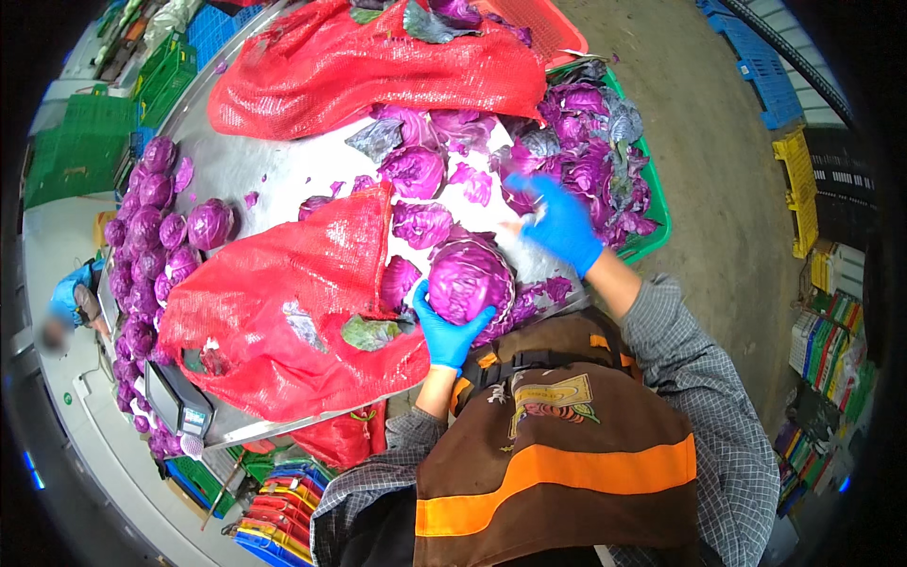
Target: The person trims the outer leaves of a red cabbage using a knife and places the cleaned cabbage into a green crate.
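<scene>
My left hand (451, 329), in a blue glove, grips a red cabbage (469, 280) at the near edge of the metal table, thumb and fingers spread around its near side. My right hand (556, 220), also gloved in blue, is up and to the right of that cabbage, over loose purple leaves, its fingers blurred and parted; it seems to hold nothing. Loose leaves (422, 224) lie around the cabbage. Left of it a red mesh sack (283, 298) lies on the table. A partly peeled-looking cabbage (413, 172) sits farther back.
A green crate (655, 205) full of cabbage leaves stands on the right. Another red mesh sack (375, 78) lies across the far side. Many cabbages (145, 227) are piled at the left, near a scale display (177, 400). A person in blue (67, 298) is beyond them.
</scene>
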A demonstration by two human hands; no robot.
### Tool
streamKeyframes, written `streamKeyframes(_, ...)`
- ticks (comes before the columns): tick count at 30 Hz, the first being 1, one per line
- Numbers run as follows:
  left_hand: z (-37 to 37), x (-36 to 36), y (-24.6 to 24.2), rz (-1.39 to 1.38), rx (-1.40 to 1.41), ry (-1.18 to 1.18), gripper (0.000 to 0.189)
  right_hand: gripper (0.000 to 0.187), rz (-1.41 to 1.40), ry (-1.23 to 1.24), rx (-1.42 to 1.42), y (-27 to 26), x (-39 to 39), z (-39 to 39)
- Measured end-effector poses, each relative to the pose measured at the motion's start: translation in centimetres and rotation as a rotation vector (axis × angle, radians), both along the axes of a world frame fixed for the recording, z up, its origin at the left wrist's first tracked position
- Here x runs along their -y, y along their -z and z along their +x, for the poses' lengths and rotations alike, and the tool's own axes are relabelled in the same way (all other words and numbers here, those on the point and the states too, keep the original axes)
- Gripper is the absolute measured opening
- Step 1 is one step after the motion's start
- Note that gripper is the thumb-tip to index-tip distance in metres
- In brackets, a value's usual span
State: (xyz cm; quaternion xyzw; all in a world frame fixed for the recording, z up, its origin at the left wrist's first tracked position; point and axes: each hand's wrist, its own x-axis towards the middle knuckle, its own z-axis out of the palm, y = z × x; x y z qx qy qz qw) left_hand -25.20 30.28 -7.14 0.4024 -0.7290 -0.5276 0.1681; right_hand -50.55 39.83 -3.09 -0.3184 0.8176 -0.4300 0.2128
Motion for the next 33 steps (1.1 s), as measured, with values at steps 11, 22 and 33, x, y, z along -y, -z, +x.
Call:
streamKeyframes(11, -3.6, 4.1, -4.1, -0.160, 0.139, 0.408, 0.120, 0.046, -0.030, -0.162, 0.000, 3.4, 1.2, 5.7)
streamKeyframes(22, -3.5, 4.6, -2.1, 0.643, -0.042, -0.140, 0.095, 0.080, -0.124, 0.034, 0.369, 3.7, -3.0, 3.4)
streamKeyframes(33, -6.4, 3.3, -4.6, -0.349, 0.124, 0.337, 0.124, 0.075, 0.086, -0.216, 0.249, 1.6, -1.4, 0.2)
